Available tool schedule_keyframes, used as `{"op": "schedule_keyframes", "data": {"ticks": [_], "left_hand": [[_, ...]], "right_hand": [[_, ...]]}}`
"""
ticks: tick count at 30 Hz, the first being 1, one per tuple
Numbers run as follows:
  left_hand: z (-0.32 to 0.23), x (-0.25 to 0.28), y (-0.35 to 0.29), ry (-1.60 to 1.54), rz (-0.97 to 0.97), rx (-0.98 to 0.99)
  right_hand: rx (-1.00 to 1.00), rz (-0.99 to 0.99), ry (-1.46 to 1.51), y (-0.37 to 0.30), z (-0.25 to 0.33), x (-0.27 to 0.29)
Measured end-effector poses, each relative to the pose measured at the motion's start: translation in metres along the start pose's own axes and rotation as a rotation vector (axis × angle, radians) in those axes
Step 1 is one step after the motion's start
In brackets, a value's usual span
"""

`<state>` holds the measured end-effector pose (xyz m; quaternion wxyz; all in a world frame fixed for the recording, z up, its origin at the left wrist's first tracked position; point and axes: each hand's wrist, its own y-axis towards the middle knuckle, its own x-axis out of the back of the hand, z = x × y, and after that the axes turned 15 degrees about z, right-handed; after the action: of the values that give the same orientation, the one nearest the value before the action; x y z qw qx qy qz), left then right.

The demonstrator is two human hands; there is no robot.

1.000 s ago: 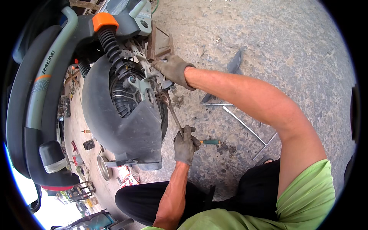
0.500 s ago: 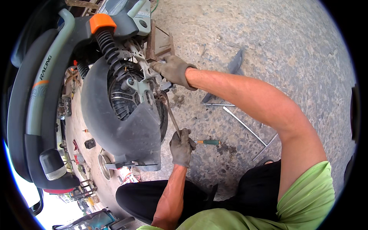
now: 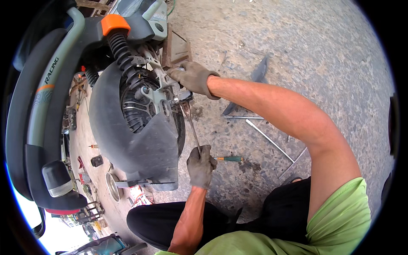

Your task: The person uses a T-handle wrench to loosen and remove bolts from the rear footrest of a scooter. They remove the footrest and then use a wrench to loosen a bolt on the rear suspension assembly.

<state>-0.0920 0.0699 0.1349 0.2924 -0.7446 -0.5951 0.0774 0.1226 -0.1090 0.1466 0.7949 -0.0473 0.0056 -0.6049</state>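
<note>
A scooter's rear wheel (image 3: 138, 114) sits at the left, under a dark mudguard (image 3: 127, 148) and beside a grey metal bracket (image 3: 159, 95). My gloved left hand (image 3: 200, 166) is closed around the lower end of a long wrench (image 3: 194, 132). The wrench's upper end lies by the bracket's outer edge, next to a shiny metal-and-black piece (image 3: 183, 97). My gloved right hand (image 3: 191, 78) is closed at the bracket's upper part, fingers pointing toward the wheel. What lies under its fingers is mostly hidden.
A green-handled screwdriver (image 3: 230, 159) lies right of my left hand. Further right are a T-shaped metal tool (image 3: 272, 142), a metal rod (image 3: 244, 117) and a dark plastic piece (image 3: 260, 70). A black spring shock absorber (image 3: 121, 55) rises above the wheel; a metal bowl (image 3: 113, 187) stands lower left.
The wrench's upper end has shifted right, slightly away from the wheel, and the shiny piece beside it now shows more. My right hand has stayed nearly still.
</note>
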Motion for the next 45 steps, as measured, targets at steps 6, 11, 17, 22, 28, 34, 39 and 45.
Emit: {"op": "schedule_keyframes", "data": {"ticks": [6, 11, 17, 22, 28, 34, 39, 45], "left_hand": [[-0.036, -0.005, -0.03, -0.193, 0.039, 0.103], [-0.057, -0.005, -0.048, -0.329, 0.091, 0.103], [-0.081, 0.015, -0.066, -0.449, 0.166, 0.113], [-0.058, 0.006, -0.058, -0.341, 0.068, 0.085], [-0.052, 0.009, -0.054, -0.348, 0.057, 0.063], [-0.064, 0.017, -0.063, -0.422, 0.121, 0.074], [-0.055, 0.022, -0.062, -0.419, 0.168, -0.02], [-0.046, 0.01, -0.065, -0.213, 0.05, -0.339]], "right_hand": [[0.009, -0.018, -0.032, 0.004, -0.006, -0.002], [-0.004, -0.005, 0.003, -0.012, 0.01, 0.002], [-0.055, 0.106, 0.154, -0.041, 0.034, 0.009], [-0.113, 0.085, 0.216, -0.044, 0.028, -0.003], [-0.006, 0.433, 0.346, -0.064, 0.001, -0.004], [0.039, 0.405, 0.322, -0.084, 0.002, -0.018], [0.004, 0.322, 0.38, -0.077, 0.004, -0.032], [-0.014, 0.225, 0.383, -0.08, 0.006, -0.04]]}}
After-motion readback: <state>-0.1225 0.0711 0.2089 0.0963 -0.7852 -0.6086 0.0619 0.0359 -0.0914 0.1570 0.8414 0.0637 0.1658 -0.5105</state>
